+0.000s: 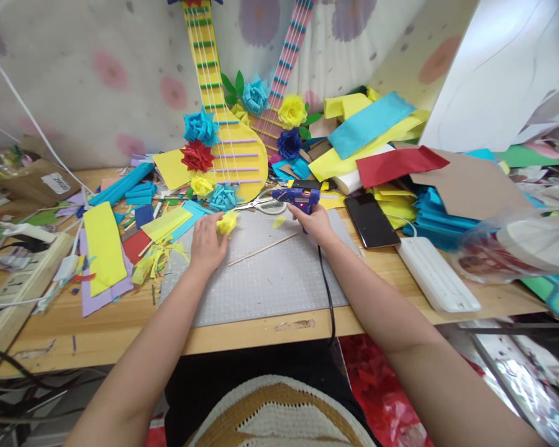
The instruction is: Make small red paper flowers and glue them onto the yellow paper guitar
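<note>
My left hand (pixel 209 241) is closed around a small yellow paper flower (pixel 227 222) over the left side of the grey cutting mat (pixel 261 298). In my right hand (pixel 317 223) is a blue glue gun (pixel 298 197), its nozzle pointing left toward the flower, with a gap between them. A black cord (pixel 328 292) runs down from its handle past the table edge. Between my hands a thin wooden stick (pixel 262 250) lies on the mat. Scissors (pixel 263 203) rest just beyond, near the nozzle, and a small yellow-green paper piece (pixel 279 221) lies by them.
Behind stand a yellow paper guitar (pixel 242 155) and a pink one (pixel 284 68), decorated with paper flowers. Coloured paper strips (pixel 105 248) crowd the left. A phone (pixel 371 220), a white power strip (pixel 438 273) and stacked paper (pixel 442 211) occupy the right. A wooden-sided socket strip (pixel 18 292) sits far left.
</note>
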The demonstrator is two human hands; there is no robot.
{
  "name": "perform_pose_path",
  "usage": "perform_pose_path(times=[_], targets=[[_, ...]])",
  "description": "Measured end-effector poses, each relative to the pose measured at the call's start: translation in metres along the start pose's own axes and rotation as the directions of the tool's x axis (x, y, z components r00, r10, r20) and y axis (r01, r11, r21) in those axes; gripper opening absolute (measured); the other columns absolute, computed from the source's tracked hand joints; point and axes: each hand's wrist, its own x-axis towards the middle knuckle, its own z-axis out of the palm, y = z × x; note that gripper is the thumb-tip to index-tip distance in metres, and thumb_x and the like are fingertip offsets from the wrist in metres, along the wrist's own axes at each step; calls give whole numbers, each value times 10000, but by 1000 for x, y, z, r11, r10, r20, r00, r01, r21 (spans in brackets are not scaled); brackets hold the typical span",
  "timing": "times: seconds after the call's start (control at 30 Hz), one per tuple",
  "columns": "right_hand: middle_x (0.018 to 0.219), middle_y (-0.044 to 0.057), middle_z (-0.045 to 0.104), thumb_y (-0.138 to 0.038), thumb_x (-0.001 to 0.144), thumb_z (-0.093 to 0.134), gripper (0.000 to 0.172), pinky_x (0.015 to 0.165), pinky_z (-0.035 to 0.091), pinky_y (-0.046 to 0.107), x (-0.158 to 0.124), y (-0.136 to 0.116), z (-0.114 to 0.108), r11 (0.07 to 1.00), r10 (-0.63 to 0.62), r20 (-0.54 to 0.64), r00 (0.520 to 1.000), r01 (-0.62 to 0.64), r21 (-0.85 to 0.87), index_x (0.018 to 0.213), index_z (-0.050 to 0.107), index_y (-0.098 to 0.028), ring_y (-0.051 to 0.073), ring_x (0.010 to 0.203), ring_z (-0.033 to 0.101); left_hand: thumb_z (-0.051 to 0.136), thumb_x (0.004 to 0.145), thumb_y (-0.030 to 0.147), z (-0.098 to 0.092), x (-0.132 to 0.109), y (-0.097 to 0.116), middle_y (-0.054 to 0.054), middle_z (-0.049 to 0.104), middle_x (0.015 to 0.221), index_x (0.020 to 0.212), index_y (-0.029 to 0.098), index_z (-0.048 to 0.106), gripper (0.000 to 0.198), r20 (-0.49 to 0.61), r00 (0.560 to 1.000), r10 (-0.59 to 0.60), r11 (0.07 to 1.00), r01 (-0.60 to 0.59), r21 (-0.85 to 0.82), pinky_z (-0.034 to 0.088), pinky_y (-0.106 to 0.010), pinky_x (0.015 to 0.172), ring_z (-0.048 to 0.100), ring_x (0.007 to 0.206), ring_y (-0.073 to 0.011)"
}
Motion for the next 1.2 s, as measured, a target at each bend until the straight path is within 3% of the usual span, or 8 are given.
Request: perform_pose_path(times=[0.17,0.3,0.37,0.43,0.5,0.6,0.9,1.2], targets=[[548,6,560,-548,640,673,380,567,409,264,-1,-1,-1,1000,7,0,1000,-7,4,654,583,-179,136,553,532,429,695,59,-2,0,-10,-158,523,1261,1324,151,417,636,-128,991,-40,999,42,14,297,-458,1051,439,1202,-278],[563,14,572,-562,642,654,393,560,408,256,0,0,0,1000,-5,-12,1000,5,13,636,593,-174,133,557,531,459,756,125,-8,6,2,-162,560,1197,1200,141,505,447,-279,960,6,999,4,34,304,-451,1043,474,1167,-271],[549,10,561,-566,654,633,398,541,400,251,3,3,0,1000,-13,-32,999,14,27,639,603,-169,125,531,513,473,805,204,-7,13,21,-142,595,1150,1101,163,559,311,-213,976,41,999,-38,21,342,-435,1011,513,1118,-261],[516,-3,534,-548,670,617,382,510,387,251,6,5,-1,999,-5,-42,999,8,53,661,617,-165,115,480,475,454,838,231,-1,23,44,-114,648,1020,965,179,609,207,-8,998,61,998,-61,-4,411,-381,925,577,998,-235],[486,-14,507,-518,681,610,353,480,371,254,8,7,-2,996,13,-49,999,-8,86,680,621,-165,108,436,436,460,844,232,11,35,70,-89,671,885,874,186,634,182,226,974,-12,1000,6,29,449,-349,829,614,895,-225],[481,-15,505,-494,691,605,327,460,364,255,11,8,-4,992,30,-69,997,-21,126,684,612,-168,106,421,418,489,848,285,35,50,100,-105,673,950,910,185,653,202,370,916,-157,985,118,124,461,-360,763,622,902,-254],[610,32,618,-479,700,606,318,440,397,244,13,9,-6,982,39,-75,996,-24,187,713,613,-162,94,435,435,647,751,331,72,66,107,-145,634,1069,836,180,670,175,405,810,-424,902,418,107,408,-383,864,552,1067,-297],[612,26,611,-458,692,623,291,458,395,251,12,7,-5,976,35,-61,997,-21,215,690,587,-170,92,437,425,660,744,352,71,62,106,-171,639,1105,963,156,645,294,363,802,-474,876,470,105,378,-404,901,544,1098,-308]])
